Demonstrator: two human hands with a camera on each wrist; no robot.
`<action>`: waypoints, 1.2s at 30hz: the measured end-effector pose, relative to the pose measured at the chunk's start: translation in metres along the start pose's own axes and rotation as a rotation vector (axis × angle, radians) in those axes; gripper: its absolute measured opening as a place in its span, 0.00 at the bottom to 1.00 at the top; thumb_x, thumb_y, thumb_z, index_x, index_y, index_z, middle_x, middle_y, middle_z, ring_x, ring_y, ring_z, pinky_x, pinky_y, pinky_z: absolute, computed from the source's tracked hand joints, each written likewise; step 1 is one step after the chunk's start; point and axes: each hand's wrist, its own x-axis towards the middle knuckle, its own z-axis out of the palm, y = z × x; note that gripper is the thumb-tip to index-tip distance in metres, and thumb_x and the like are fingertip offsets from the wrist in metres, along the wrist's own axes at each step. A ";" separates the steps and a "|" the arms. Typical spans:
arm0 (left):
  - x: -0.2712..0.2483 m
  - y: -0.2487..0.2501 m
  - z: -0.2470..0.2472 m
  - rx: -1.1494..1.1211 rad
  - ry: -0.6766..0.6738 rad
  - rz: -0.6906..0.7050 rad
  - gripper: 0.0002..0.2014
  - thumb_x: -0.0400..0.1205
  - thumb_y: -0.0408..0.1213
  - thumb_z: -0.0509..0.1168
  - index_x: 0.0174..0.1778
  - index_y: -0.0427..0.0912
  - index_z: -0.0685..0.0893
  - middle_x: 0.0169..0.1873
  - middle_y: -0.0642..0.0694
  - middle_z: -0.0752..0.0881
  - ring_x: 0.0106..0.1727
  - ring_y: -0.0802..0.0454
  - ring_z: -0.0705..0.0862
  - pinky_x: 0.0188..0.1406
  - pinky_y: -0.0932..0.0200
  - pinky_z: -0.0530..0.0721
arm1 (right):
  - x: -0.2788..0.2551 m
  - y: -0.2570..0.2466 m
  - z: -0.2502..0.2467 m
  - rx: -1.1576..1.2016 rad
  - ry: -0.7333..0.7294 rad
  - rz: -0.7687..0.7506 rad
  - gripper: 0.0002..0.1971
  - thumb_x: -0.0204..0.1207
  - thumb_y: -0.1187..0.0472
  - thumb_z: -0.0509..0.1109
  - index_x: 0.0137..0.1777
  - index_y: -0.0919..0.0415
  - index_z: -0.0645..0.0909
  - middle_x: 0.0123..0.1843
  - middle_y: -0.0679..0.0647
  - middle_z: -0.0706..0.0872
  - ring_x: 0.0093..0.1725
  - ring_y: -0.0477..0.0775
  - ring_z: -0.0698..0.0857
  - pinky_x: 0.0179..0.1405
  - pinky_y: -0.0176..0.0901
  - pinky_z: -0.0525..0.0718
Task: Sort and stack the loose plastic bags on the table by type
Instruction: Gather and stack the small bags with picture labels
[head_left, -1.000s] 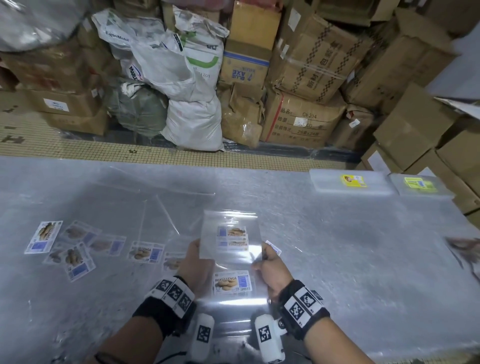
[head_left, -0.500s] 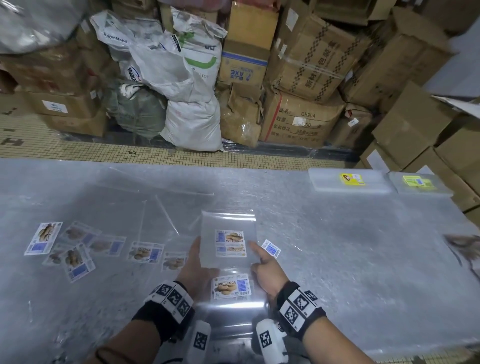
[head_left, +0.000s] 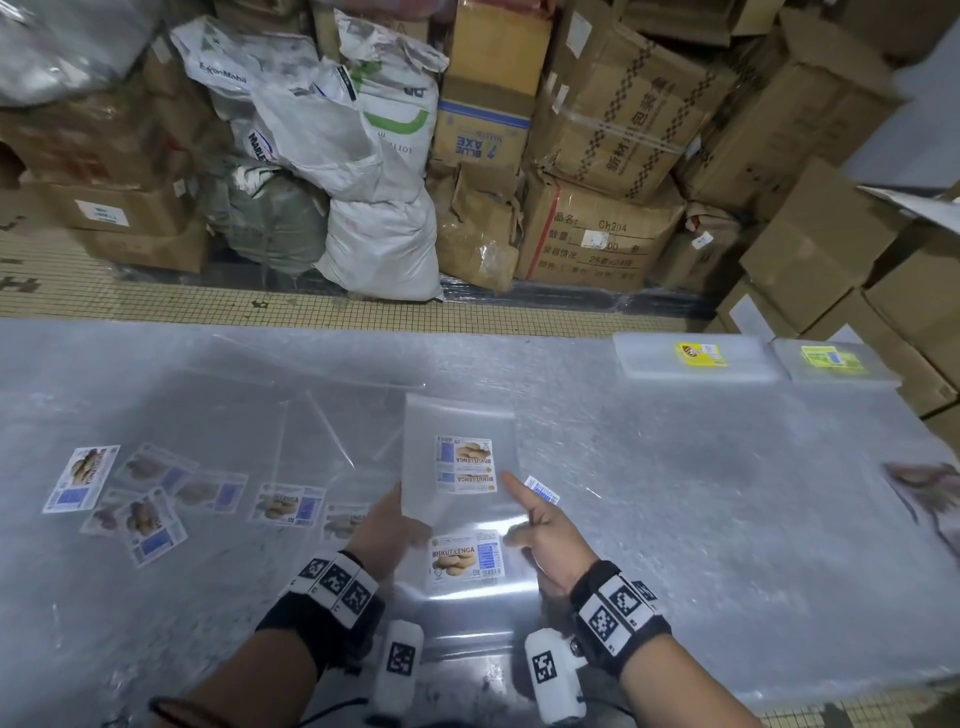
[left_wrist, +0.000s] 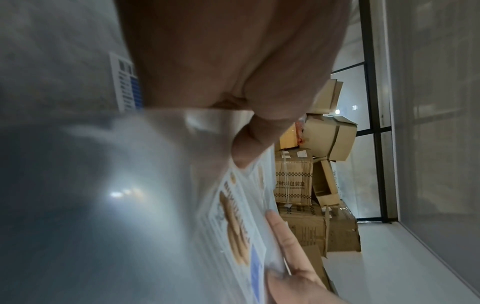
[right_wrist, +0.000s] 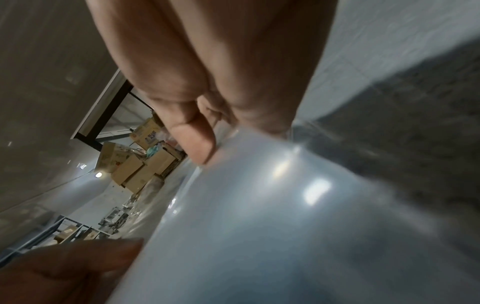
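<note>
While both hands pinch it, the clear bag (head_left: 460, 457) stands between them over the counter (head_left: 675, 493): left hand (head_left: 384, 525) at its left edge, right hand (head_left: 545, 535) at its right, index finger straight.

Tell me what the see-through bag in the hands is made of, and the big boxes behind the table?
The bag looks like thin clear plastic film: glossy, with light glinting off it, and the table shows through. Its cookie label looks like printed paper or a sticker; I cannot tell which. The boxes look like brown cardboard: dull, creased and taped. The left hand and right hand hold the bag's sides.
</note>
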 end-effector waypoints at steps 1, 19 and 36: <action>-0.002 0.002 0.000 -0.042 -0.037 -0.002 0.29 0.59 0.20 0.64 0.55 0.46 0.86 0.54 0.33 0.88 0.61 0.28 0.83 0.60 0.24 0.80 | 0.000 0.000 -0.001 -0.007 0.000 -0.007 0.45 0.65 0.82 0.64 0.78 0.44 0.71 0.81 0.47 0.71 0.66 0.63 0.83 0.78 0.59 0.71; 0.004 -0.004 0.000 0.139 -0.145 0.105 0.45 0.53 0.19 0.73 0.69 0.51 0.78 0.61 0.48 0.87 0.65 0.48 0.84 0.60 0.38 0.84 | -0.001 0.003 0.000 0.068 0.047 -0.017 0.34 0.72 0.85 0.64 0.73 0.53 0.79 0.76 0.48 0.77 0.69 0.52 0.82 0.66 0.41 0.81; 0.013 -0.002 -0.008 0.349 -0.116 0.031 0.49 0.57 0.18 0.79 0.72 0.49 0.68 0.59 0.54 0.84 0.65 0.53 0.80 0.61 0.52 0.82 | -0.001 0.019 0.003 0.076 0.066 -0.044 0.42 0.64 0.88 0.61 0.72 0.50 0.81 0.68 0.50 0.86 0.66 0.85 0.75 0.68 0.78 0.69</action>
